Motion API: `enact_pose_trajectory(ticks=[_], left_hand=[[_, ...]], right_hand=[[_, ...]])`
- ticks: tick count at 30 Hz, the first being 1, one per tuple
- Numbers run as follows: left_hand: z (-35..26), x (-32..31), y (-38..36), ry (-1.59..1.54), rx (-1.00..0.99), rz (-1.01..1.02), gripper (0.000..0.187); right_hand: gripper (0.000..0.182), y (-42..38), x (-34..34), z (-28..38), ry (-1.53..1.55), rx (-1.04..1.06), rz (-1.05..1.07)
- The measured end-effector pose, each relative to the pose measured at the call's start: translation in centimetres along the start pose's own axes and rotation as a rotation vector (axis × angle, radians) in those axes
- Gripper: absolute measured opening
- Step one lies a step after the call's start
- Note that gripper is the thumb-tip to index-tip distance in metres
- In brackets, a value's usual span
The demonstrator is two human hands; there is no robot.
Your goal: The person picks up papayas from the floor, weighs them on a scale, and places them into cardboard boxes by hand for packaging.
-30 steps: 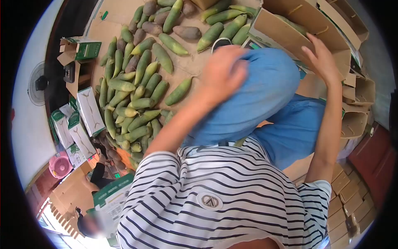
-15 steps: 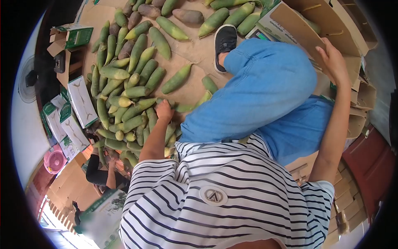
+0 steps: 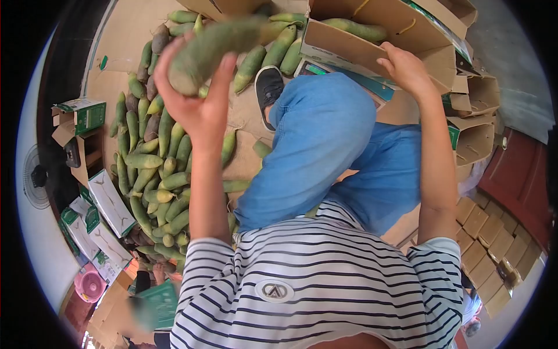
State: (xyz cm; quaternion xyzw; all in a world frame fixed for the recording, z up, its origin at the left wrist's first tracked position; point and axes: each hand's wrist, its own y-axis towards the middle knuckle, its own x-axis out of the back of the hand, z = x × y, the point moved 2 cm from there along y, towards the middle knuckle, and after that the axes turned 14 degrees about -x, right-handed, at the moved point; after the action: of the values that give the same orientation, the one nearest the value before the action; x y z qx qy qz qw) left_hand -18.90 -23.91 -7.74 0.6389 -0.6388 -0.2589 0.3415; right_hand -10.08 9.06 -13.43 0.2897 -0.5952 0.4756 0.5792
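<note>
Raised over the pile, my left hand (image 3: pixel 202 113) is wrapped round a large green radish (image 3: pixel 216 49), which is blurred by motion. My right hand (image 3: pixel 407 68) grips the near edge of an open cardboard box (image 3: pixel 343 47), fingers over the rim. At least one green radish (image 3: pixel 356 29) lies inside that box. Beneath the box is a scale (image 3: pixel 314 68) with a lit green display, partly hidden. Many more green radishes (image 3: pixel 165 195) lie heaped on the floor below my left arm.
Open cartons (image 3: pixel 474 139) stand at the right, near stacked brown boxes (image 3: pixel 494 244). White-and-green boxes (image 3: pixel 110 200), a pink basket (image 3: pixel 90 284) and a fan (image 3: pixel 36 174) are at the left. My shoe (image 3: pixel 269 96) rests beside the radishes. Another person's hand (image 3: pixel 158 272) shows at lower left.
My left hand has risen from the pile, bringing up a radish. The view has turned toward the right, and my right hand remains at the box edge.
</note>
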Motion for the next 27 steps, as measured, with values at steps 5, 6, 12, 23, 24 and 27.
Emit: enact_pose_trajectory(ticks=[5, 6, 12, 23, 24, 27], left_hand=[[-3.7, -8.3, 5.1, -0.172, -0.185, 0.032, 0.048], [-3.8, -9.8, 5.0, -0.235, -0.156, 0.093, 0.050], [7.5, -3.4, -3.9, 0.205, 0.119, 0.422, 0.036], [16.9, 19.0, -31.5, 0.832, 0.961, 1.317, 0.050], [17.6, 20.2, -33.8, 0.856, 0.940, 1.332, 0.052], [17.4, 19.4, -34.6, 0.973, 0.925, 1.370, 0.056]], right_hand=[[0.025, -0.3, 0.0, 0.1, -0.027, 0.002, -0.040], [0.025, -0.3, 0.1, 0.1, -0.043, -0.006, -0.034], [0.025, -0.5, -0.3, -0.2, 0.008, 0.038, -0.026], [0.024, -0.2, 0.0, 0.5, -0.028, 0.000, 0.033], [0.023, -0.2, 0.0, 0.4, -0.024, -0.005, 0.038], [0.023, -0.1, 0.1, 0.5, -0.017, 0.007, 0.013]])
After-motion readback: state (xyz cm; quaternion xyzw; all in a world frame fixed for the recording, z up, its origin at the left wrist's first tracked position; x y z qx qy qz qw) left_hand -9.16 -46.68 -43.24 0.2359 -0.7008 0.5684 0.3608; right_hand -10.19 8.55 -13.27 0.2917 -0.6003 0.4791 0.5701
